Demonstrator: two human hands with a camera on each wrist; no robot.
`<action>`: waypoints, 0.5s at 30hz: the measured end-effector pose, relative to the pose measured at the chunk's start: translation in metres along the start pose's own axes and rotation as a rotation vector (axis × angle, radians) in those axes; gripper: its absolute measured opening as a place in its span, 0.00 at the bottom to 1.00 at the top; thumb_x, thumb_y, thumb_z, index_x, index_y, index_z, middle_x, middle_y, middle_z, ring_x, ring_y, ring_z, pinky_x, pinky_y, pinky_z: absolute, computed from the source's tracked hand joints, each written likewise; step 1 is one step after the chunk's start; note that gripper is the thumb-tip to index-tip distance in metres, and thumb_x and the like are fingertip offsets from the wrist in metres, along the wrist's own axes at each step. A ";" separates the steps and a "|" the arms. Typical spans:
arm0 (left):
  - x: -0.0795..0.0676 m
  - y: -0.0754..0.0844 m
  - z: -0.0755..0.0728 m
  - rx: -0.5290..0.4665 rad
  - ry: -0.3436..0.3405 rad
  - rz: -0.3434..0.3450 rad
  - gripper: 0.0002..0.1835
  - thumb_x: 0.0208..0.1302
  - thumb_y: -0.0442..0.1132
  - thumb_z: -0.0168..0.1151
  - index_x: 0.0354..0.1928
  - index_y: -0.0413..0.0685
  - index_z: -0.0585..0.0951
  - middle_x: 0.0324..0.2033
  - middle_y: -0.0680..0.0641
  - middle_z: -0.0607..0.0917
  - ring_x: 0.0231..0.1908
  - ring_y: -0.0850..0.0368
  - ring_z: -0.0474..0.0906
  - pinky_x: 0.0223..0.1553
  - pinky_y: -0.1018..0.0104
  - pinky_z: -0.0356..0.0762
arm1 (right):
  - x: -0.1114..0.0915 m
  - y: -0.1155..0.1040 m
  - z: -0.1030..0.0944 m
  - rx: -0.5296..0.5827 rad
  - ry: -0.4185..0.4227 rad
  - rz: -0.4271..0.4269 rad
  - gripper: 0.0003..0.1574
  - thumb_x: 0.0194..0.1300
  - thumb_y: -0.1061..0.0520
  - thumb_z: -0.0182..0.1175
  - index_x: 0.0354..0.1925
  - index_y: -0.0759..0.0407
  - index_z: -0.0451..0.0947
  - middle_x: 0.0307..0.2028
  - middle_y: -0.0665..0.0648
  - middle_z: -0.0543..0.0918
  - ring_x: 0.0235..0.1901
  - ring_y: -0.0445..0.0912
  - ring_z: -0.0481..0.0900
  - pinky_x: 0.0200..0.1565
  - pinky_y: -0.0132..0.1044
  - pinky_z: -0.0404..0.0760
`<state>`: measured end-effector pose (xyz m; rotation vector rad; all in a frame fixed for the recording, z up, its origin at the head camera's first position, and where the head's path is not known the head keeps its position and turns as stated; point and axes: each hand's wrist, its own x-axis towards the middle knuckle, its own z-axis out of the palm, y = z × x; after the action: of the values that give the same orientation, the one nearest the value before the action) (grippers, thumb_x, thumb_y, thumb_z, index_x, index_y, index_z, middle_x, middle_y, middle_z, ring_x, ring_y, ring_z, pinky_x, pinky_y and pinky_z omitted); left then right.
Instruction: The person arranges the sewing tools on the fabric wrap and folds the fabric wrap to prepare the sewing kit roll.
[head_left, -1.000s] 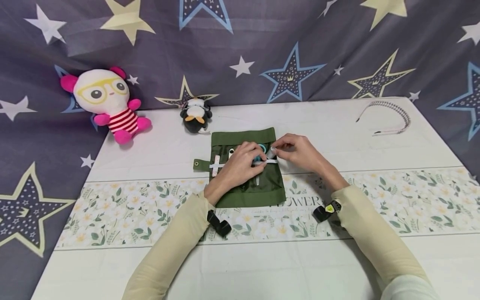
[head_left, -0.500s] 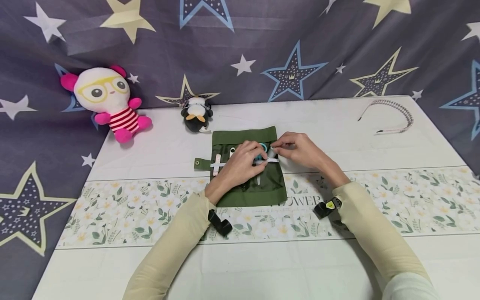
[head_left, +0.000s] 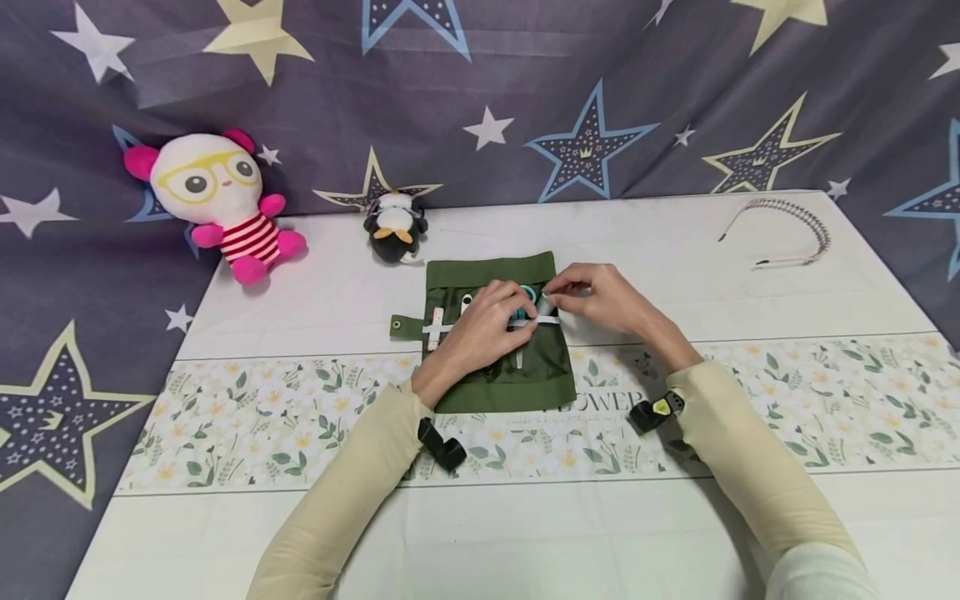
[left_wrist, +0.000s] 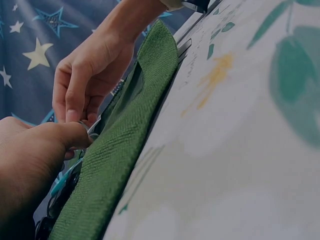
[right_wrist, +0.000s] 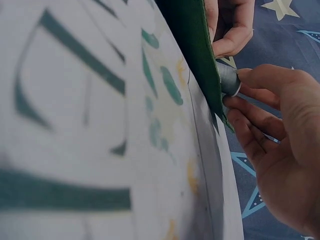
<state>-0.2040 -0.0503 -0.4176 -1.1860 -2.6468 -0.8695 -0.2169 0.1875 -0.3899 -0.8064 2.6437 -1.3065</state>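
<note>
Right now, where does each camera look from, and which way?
On the head: looks forward and down at the green fabric pouch; left hand, right hand, cream sleeves show.
On the left wrist: faces the pouch's edge; both hands show.
On the right wrist: faces a grey cylinder; both hands show.
Both wrist views share the pouch.

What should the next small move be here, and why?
Probably the right hand should ease the grey cylinder down behind the white band: it pinches the end standing out from the band, and the left hand grips the band alongside.
</note>
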 end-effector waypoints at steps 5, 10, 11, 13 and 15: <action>0.000 0.000 0.000 -0.001 0.004 0.005 0.06 0.74 0.38 0.64 0.45 0.43 0.86 0.48 0.44 0.81 0.53 0.45 0.75 0.58 0.51 0.72 | 0.001 0.002 0.000 -0.003 -0.007 -0.006 0.10 0.71 0.63 0.66 0.48 0.62 0.88 0.44 0.57 0.87 0.43 0.49 0.84 0.48 0.46 0.82; 0.000 0.001 0.000 0.005 0.014 0.011 0.06 0.73 0.38 0.65 0.44 0.43 0.86 0.48 0.44 0.81 0.52 0.45 0.75 0.57 0.51 0.72 | 0.003 0.003 0.001 0.005 -0.008 -0.025 0.09 0.71 0.64 0.65 0.48 0.63 0.88 0.43 0.58 0.86 0.42 0.49 0.83 0.47 0.46 0.82; 0.000 0.001 0.000 0.005 0.015 0.012 0.06 0.73 0.38 0.65 0.44 0.43 0.86 0.48 0.44 0.81 0.52 0.45 0.75 0.57 0.51 0.72 | 0.003 0.003 0.001 0.005 -0.006 -0.031 0.09 0.71 0.64 0.65 0.48 0.63 0.88 0.42 0.58 0.86 0.42 0.49 0.83 0.47 0.46 0.82; 0.000 0.001 -0.001 0.005 0.016 0.012 0.06 0.73 0.38 0.65 0.44 0.43 0.86 0.47 0.44 0.81 0.52 0.45 0.75 0.57 0.52 0.72 | 0.004 0.004 0.002 0.006 -0.002 -0.043 0.09 0.71 0.64 0.65 0.47 0.63 0.88 0.42 0.58 0.86 0.41 0.49 0.83 0.47 0.45 0.82; 0.001 0.001 -0.001 0.003 0.017 0.012 0.06 0.73 0.38 0.65 0.44 0.43 0.86 0.47 0.44 0.82 0.52 0.45 0.75 0.57 0.52 0.72 | 0.004 0.005 0.003 0.011 0.002 -0.056 0.08 0.71 0.65 0.64 0.46 0.63 0.88 0.41 0.57 0.86 0.40 0.49 0.83 0.47 0.45 0.82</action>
<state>-0.2038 -0.0499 -0.4164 -1.1868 -2.6241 -0.8699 -0.2217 0.1857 -0.3951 -0.8843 2.6315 -1.3347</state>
